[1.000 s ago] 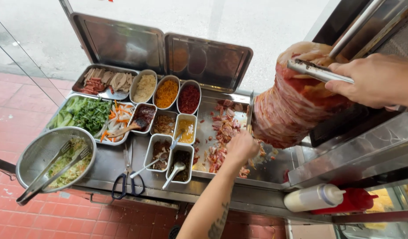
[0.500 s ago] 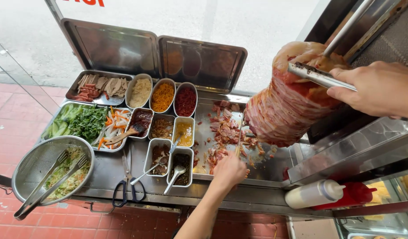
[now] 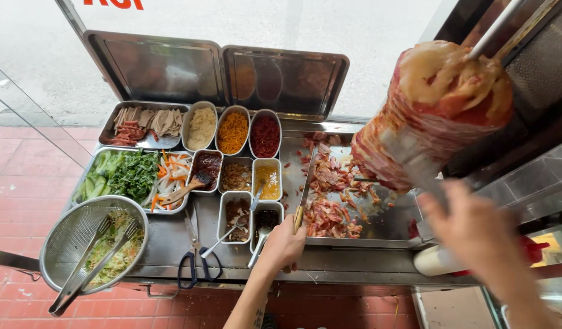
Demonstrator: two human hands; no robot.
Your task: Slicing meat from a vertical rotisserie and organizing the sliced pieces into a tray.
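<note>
A person is working at a street-side meat stand, the left hand (image 3: pixel 285 245) closing its fingers around the wooden handle of a long knife (image 3: pixel 304 190) at the near edge of the steel catch tray (image 3: pixel 390 226); the blade is lying flat and pointing away across that tray, alongside the pile of shaved meat (image 3: pixel 329 198); the right hand (image 3: pixel 476 228) is sweeping through the air to the right of the tray, too blurred by motion to tell whether its fingers are open or curled, and nothing can be made out in it. The spit of stacked meat (image 3: pixel 436 113) is hanging above the tray's far right corner; it is looking heavy, greasy and soft at the surface. The knife is appearing stiff, thin and light, with a slick blade, so the handle, where the hand is already gripping, is seeming the only safe hold. The shavings are looking loose, moist and slippery, likelier to scatter than to lift cleanly. Left of the tray, small tins of sauces and pickles (image 3: pixel 250 176) are standing in rows; scissors (image 3: pixel 194 263) and a colander with tongs (image 3: pixel 92 250) are lying farther left.
</note>
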